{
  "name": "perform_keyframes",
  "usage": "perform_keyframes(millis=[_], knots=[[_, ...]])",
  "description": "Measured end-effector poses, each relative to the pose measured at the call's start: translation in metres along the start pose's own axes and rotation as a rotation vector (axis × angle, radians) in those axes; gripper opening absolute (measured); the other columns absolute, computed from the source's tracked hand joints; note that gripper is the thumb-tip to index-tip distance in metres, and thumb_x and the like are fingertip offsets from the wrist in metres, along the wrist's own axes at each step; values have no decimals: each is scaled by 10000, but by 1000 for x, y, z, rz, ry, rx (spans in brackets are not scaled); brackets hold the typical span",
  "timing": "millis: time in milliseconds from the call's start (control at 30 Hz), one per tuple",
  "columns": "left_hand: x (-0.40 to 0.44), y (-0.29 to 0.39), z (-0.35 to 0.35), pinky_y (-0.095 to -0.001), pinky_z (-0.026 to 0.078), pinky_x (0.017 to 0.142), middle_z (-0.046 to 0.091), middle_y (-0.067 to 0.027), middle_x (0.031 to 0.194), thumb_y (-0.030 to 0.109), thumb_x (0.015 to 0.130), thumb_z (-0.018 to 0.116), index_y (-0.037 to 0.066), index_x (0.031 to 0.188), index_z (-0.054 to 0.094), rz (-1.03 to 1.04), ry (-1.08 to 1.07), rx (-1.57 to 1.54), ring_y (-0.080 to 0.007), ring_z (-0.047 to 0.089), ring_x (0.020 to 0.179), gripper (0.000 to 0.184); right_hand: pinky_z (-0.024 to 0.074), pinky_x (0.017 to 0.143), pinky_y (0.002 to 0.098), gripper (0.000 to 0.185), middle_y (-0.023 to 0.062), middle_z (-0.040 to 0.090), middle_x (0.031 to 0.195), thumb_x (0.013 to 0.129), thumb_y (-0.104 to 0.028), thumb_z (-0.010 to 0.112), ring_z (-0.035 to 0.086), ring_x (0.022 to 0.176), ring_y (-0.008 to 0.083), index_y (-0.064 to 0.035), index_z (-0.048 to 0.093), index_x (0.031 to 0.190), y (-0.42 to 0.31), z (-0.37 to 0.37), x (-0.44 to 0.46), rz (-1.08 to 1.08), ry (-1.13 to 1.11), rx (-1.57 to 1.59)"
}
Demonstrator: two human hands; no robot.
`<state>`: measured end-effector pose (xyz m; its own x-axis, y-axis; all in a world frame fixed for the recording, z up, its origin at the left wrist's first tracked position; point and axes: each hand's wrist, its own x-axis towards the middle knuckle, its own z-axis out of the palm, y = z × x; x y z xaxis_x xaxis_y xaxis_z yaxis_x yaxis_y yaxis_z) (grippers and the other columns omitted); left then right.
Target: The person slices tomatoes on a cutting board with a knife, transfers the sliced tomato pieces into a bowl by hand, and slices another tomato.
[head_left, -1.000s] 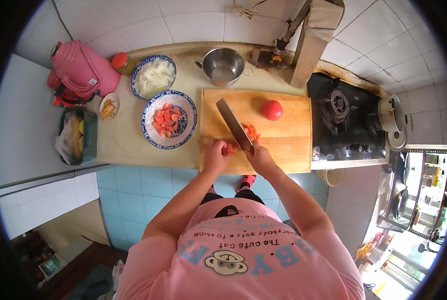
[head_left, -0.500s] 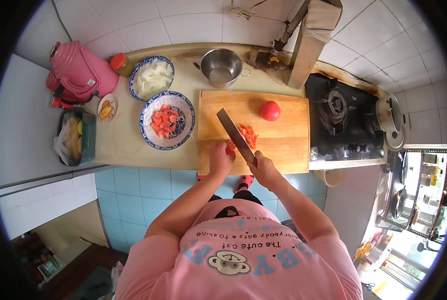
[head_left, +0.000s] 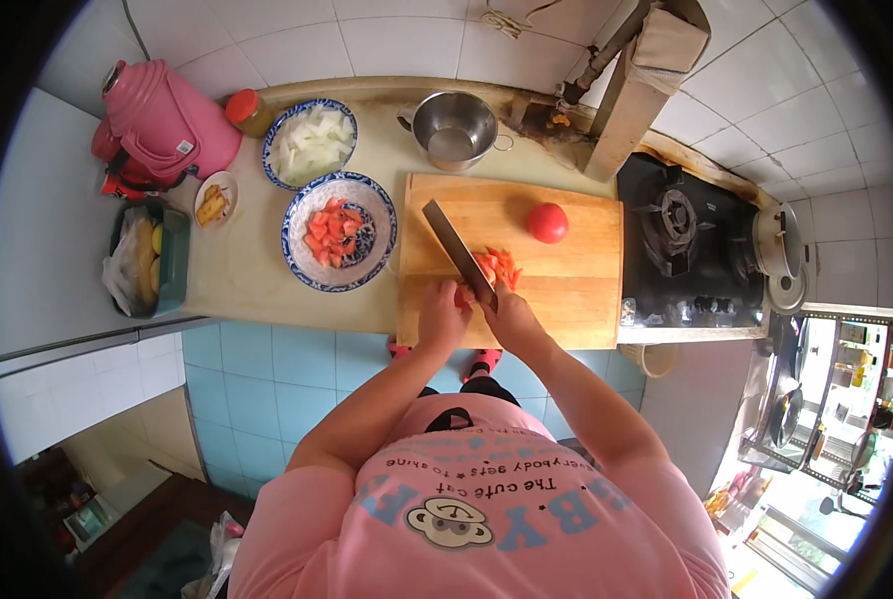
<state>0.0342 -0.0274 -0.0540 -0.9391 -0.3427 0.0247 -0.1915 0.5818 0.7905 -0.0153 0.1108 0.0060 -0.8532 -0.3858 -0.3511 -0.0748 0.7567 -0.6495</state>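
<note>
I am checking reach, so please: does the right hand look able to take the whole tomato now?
Probably not yet: the right hand holds the knife. Otherwise the way looks free: bare cutting board leads past the cut pieces to the whole tomato.

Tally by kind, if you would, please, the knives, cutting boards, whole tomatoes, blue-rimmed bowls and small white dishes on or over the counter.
Knife: 1
Cutting board: 1
Whole tomato: 1
Blue-rimmed bowls: 2
Small white dish: 1
Total: 6
</note>
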Motion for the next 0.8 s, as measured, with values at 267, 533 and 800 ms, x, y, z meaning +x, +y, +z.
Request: perform_keyframes(millis=[267, 533, 800], knots=[[7, -14, -15, -439, 508, 690, 573, -120, 916, 74, 747, 700, 76, 936, 552, 7, -93, 70, -337, 614, 800, 240, 499, 689, 515, 269, 296, 637, 803, 902, -141, 639, 630, 831, 485, 36, 474, 1020, 5, -9, -4, -56, 77, 42], [10, 11, -28, -461, 506, 764, 550, -144, 1039, 58, 741, 697, 102, 1027, 516, 41, -117, 98, -358, 580, 977, 341, 498, 684, 517, 284, 297, 632, 794, 891, -130, 648, 627, 806, 484, 39, 460, 1021, 13, -10, -12, -29, 27, -19], [15, -8, -10, -455, 495, 794, 549, -169, 1018, 53, 707, 730, 67, 1008, 504, 69, -74, 78, -387, 566, 951, 376, 496, 689, 515, 281, 293, 635, 803, 900, -148, 643, 627, 808, 484, 37, 462, 1009, 12, -14, -10, -15, 75, 44]])
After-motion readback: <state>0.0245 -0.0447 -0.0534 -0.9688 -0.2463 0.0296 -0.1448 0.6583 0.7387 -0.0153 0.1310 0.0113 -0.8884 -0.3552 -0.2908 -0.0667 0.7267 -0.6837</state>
